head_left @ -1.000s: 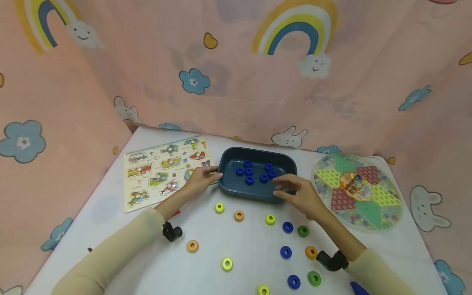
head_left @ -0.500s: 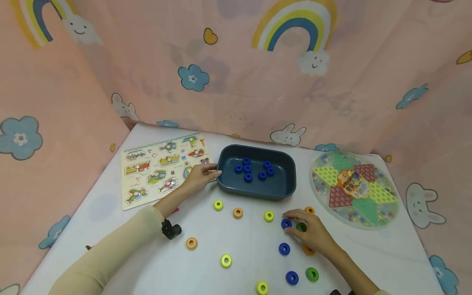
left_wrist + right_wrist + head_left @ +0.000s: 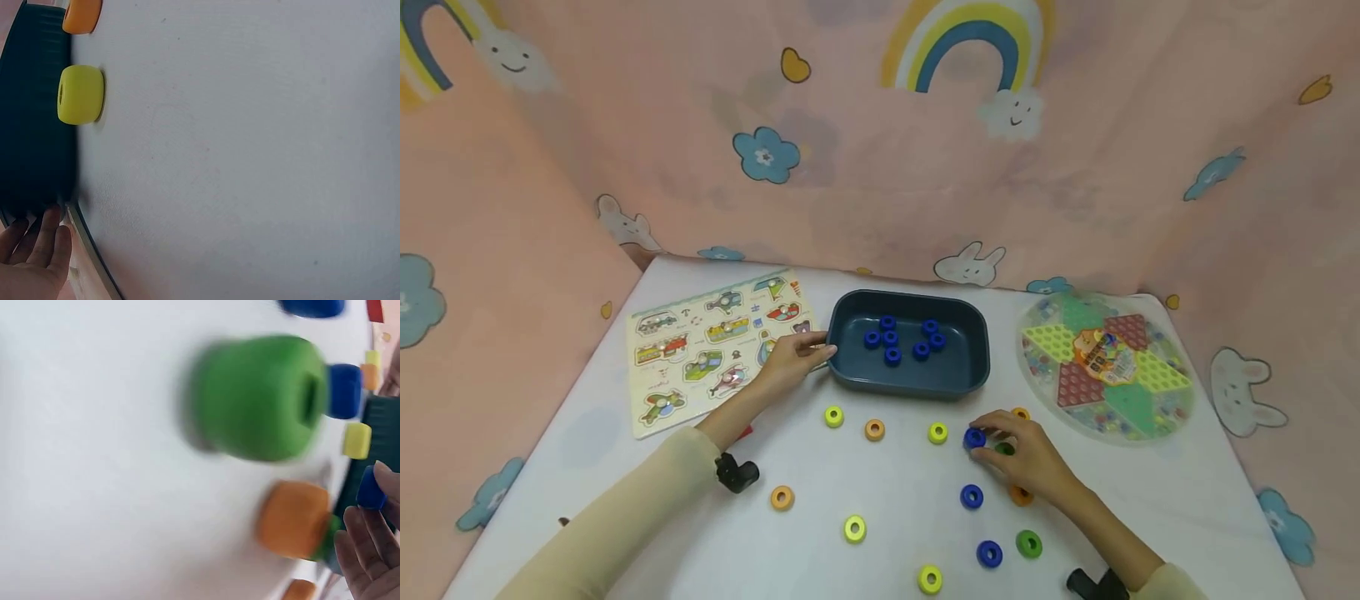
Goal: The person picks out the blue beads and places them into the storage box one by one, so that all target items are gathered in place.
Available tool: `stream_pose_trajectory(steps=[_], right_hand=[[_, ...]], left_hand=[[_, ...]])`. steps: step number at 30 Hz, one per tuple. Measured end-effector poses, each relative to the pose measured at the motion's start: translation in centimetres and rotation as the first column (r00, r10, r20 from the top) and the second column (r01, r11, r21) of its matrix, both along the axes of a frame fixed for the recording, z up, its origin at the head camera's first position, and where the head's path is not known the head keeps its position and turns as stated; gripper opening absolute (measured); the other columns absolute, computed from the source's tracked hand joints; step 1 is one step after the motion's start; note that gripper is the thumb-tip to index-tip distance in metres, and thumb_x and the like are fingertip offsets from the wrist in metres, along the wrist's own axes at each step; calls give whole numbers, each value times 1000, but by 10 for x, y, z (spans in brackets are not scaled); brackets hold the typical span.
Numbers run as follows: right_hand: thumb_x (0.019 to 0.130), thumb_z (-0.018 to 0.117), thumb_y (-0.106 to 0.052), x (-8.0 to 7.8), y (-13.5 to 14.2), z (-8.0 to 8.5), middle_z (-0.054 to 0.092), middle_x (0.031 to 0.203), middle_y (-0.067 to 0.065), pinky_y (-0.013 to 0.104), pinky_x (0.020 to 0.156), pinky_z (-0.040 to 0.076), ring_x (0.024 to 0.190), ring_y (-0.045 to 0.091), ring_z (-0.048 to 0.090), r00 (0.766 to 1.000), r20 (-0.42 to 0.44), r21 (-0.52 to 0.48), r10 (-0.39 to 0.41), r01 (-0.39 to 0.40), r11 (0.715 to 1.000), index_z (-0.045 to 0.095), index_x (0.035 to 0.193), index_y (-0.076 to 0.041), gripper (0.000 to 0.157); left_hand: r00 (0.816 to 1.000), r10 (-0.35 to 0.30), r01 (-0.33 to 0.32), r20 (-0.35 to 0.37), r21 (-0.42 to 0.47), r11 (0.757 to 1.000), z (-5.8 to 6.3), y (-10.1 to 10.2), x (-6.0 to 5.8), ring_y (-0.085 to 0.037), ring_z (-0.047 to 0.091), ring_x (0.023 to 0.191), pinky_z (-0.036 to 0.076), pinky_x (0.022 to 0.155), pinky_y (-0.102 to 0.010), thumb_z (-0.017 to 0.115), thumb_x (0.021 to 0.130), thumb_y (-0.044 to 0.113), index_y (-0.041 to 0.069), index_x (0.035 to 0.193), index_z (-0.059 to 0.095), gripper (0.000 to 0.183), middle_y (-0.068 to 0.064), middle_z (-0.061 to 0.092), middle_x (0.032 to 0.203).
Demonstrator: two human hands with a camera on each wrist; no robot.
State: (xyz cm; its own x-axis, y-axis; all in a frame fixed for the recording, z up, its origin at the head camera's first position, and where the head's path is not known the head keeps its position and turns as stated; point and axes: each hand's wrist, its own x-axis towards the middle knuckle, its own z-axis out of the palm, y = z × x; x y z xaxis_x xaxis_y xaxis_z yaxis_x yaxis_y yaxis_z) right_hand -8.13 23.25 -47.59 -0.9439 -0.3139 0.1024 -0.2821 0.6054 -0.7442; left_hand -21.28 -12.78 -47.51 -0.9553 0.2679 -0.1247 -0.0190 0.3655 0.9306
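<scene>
A dark blue-green tub (image 3: 910, 385) stands at the back middle, with several small blue rings (image 3: 890, 338) inside. My left hand (image 3: 786, 362) is at its left end; in the left wrist view its extended fingers (image 3: 44, 240) touch the outer wall below the rim. In front of the tub's right end, my right hand (image 3: 1026, 450) pinches a blue ring (image 3: 973, 438) between thumb and fingers. The right wrist view shows that blue ring (image 3: 370, 489) at the fingertips. A green ring (image 3: 1004, 448) is partly hidden behind this hand, and an orange ring (image 3: 1021, 495) lies beside it.
Two more blue rings (image 3: 972, 497), several yellow rings (image 3: 937, 432), a green ring (image 3: 1029, 544) and orange rings (image 3: 874, 429) lie scattered on the white table. A picture puzzle board (image 3: 715, 350) is at the left, a round star-patterned game board (image 3: 1105, 367) at the right.
My right hand has moved from the tub's right end down to the loose rings and taken a blue ring. The left hand stays at the tub. The head view has shifted slightly.
</scene>
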Motion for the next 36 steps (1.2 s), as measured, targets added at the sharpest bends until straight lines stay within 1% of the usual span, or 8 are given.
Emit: stream_pose_trajectory(steps=[5,10,17,22,25,28,33,36], right_hand=[[74,78,-9,-20,-7,28,64,100,-6,33,69,53,83,12,60,994,-105,-74,40,-48,996,67,104,-12,32],[77,76,-13,-60,-23,46,63,100,-1,33,69,53,84,16,60,979,-185,-84,90,-107,991,67,105,-9,30],[77,76,-11,-127,-48,42,64,101,5,33,69,52,87,21,60,986,-150,22,76,-73,997,66,106,-4,31],[77,76,-11,-160,-63,38,65,99,8,32,71,52,86,21,61,992,-103,76,80,-72,995,66,105,-3,31],[77,76,-11,-169,-68,35,65,101,9,34,75,51,89,22,61,992,-79,100,96,-88,991,66,106,-2,32],[78,75,-11,-170,-69,33,64,105,12,35,78,50,93,25,60,993,-59,106,104,-98,990,64,109,0,35],[78,74,-6,-165,-65,33,62,107,19,39,78,50,95,33,59,987,-103,69,126,-120,990,62,110,4,36],[79,74,-7,-154,-62,37,62,107,19,43,78,50,96,34,59,986,-104,33,128,-125,992,63,110,2,34]], left_hand=[[1000,-4,4,-6,-8,1000,1,0,-1,-27,56,110,47,88,-35,64,88,29,1,127,54,49,-14,54,127],[1000,20,-20,-6,-14,1000,3,0,-1,-27,57,108,49,85,-34,64,89,25,0,127,54,47,-16,55,125],[1000,27,-27,13,-18,999,1,2,1,-28,57,107,50,82,-31,65,88,25,-1,127,53,48,-17,55,125],[999,32,-32,17,-7,999,-1,3,0,-26,57,108,49,83,-30,65,88,24,0,127,54,47,-15,55,126],[999,32,-32,16,-6,999,-2,4,0,-26,57,109,49,84,-30,64,88,24,0,127,54,46,-15,55,126],[999,30,-30,17,-10,999,-4,4,1,-26,56,109,49,84,-31,64,88,25,0,127,54,47,-15,54,126],[1000,30,-30,3,-17,999,-4,3,1,-26,56,110,48,86,-32,64,88,27,1,127,54,48,-14,55,126],[999,34,-34,-7,-20,999,-3,3,2,-26,56,109,48,86,-32,64,88,27,1,126,55,47,-14,55,126]])
